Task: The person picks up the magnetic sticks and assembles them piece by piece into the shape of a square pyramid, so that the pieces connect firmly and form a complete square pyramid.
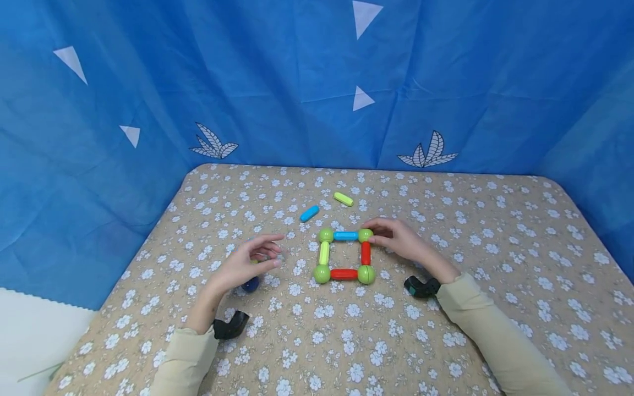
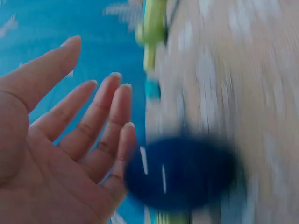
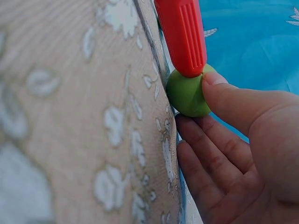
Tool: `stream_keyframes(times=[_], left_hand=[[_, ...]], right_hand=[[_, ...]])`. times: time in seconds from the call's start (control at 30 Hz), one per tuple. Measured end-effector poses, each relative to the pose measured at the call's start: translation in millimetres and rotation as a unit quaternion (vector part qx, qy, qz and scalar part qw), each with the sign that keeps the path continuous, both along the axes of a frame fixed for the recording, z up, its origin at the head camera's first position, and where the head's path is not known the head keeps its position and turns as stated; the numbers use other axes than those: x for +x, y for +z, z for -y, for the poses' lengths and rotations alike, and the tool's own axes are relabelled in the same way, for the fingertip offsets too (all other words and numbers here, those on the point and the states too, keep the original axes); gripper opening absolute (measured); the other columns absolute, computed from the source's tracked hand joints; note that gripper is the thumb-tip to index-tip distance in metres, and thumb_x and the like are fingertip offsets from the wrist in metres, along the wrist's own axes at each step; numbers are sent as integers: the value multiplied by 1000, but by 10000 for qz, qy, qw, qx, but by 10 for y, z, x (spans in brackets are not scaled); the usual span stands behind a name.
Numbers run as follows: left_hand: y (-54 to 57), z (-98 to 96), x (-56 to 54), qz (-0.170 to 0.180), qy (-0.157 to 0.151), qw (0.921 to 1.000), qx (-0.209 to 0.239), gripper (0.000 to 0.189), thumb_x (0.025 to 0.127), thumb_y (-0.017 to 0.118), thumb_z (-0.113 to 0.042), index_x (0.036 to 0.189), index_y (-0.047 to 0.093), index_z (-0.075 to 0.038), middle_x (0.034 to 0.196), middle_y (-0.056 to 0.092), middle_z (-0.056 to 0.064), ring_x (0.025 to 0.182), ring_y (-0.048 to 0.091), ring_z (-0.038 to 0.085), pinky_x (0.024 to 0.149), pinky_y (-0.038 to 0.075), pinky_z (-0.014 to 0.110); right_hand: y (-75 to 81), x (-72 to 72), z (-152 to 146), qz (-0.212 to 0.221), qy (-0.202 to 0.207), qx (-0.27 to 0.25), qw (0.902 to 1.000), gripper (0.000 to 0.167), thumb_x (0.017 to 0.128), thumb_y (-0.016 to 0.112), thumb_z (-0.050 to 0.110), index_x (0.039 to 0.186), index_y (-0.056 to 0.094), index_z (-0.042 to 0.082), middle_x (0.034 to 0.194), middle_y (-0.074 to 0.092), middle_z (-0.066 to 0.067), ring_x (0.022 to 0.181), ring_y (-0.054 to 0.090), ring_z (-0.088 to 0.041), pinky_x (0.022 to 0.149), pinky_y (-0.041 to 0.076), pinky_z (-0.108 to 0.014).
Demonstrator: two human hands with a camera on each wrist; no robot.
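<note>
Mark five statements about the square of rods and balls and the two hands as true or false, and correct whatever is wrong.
1. The right hand touches the far-right green ball. True.
2. The left hand grips a rod. False: the left hand holds nothing.
3. Two red rods meet at the near-right green ball. True.
4. Two loose rods lie beyond the far side of the square. True.
5. The dark blue ball sits inside the square. False: the dark blue ball is outside, by the left hand.

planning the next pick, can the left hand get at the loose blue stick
Probably yes: the left hand seems to hold nothing, and in the head view only flowered tablecloth shows between it and the loose blue stick.
</note>
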State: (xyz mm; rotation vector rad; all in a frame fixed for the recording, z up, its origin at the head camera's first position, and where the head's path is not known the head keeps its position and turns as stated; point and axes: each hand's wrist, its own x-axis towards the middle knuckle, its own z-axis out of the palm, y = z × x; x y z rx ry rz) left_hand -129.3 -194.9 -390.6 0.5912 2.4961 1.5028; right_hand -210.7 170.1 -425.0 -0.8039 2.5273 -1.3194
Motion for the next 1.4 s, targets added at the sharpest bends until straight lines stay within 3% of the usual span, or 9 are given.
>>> stream_keyframes(times=[0.17, 0.3, 0.47, 0.7, 0.93, 1.07, 1.2, 1.4], left_hand=[[-48, 347, 4, 3, 601, 9978, -293, 42, 86, 67, -4, 125, 54, 3, 114, 59, 18, 103, 55, 31, 89, 44, 45], [-89, 466, 0, 62, 767, 9954, -566, 39, 84, 69, -3, 121, 57, 5, 113, 60, 17, 103, 56, 31, 89, 44, 42], [-137, 503, 5, -28, 778, 9934, -840, 39, 81, 71, 0, 118, 58, 6, 111, 61, 17, 102, 58, 30, 89, 45, 39], [-166, 488, 27, -554, 827, 9845, -1447, 36, 78, 72, 5, 113, 62, 4, 106, 61, 14, 93, 59, 28, 85, 48, 41], [-167, 493, 35, -603, 1013, 9771, -1769, 29, 80, 71, 2, 108, 66, 2, 100, 63, 12, 91, 60, 27, 79, 49, 42], [-144, 478, 40, -575, 1183, 9780, -1619, 32, 83, 68, 3, 114, 63, 5, 110, 61, 20, 98, 59, 32, 82, 49, 42], [-51, 411, 56, -551, 1432, 9792, -1325, 33, 85, 65, 3, 118, 60, 6, 114, 59, 22, 100, 58, 34, 84, 49, 41], [92, 194, 97, 4, 1504, 9885, -148, 33, 88, 64, -1, 119, 57, 3, 113, 59, 20, 100, 59, 32, 80, 51, 30]], right_hand=[[-4, -3, 6, 67, 20, -116, 9999, 30, 89, 64, 11, 118, 62, 4, 114, 62, -10, 101, 59, -26, 87, 47, -44], [-13, -2, 4, 77, 23, -140, 9999, 30, 89, 64, 11, 119, 62, 4, 114, 61, -10, 102, 59, -26, 87, 47, -43], [-1, 6, -1, 21, 15, -102, 9999, 29, 89, 64, 11, 118, 63, 6, 114, 62, -8, 101, 59, -24, 86, 48, -40], [10, 4, -3, 2, -22, -48, 10000, 29, 89, 64, 11, 118, 63, 7, 113, 62, -6, 100, 59, -23, 86, 48, -40], [4, -8, 10, 77, -33, -21, 10000, 28, 90, 64, 10, 117, 63, 8, 112, 63, -4, 100, 59, -21, 86, 48, -38], [-6, -7, 23, 74, -32, -59, 10000, 29, 90, 63, 8, 118, 62, 4, 113, 62, -9, 101, 59, -25, 86, 47, -42], [-4, -3, 14, 104, -33, -93, 9999, 29, 89, 64, 10, 118, 62, 6, 113, 62, -8, 101, 59, -24, 86, 47, -41], [1, 4, 2, 132, -74, -115, 9998, 28, 89, 65, 10, 116, 64, 9, 111, 63, -5, 99, 59, -22, 85, 48, -39]])
